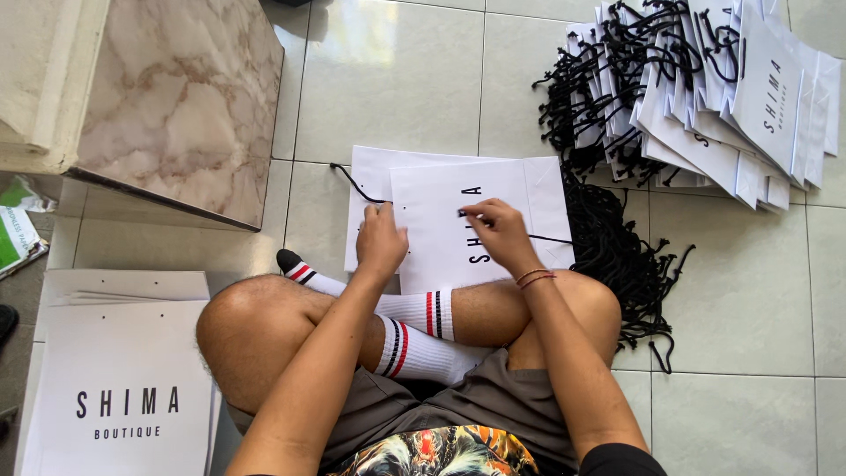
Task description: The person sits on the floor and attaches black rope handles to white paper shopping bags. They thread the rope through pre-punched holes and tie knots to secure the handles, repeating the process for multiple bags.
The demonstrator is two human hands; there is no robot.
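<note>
A stack of flat white paper bags [123,388] lay on the tiled floor [388,79], well left of the fingers. The left hand [381,240] pressed curled fingers onto a flat white paper shopping bag [441,238], beside a black cord [357,185]. The right hand [500,231] pinched another thin black cord [551,239] against that bag. Right of the fingers lay a loose black cord pile [621,256] and a heap of finished white bags [705,88].

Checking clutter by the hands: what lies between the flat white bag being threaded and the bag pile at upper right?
Head view: a heap of loose black cords on the tile floor, between the bag and the pile.
</note>
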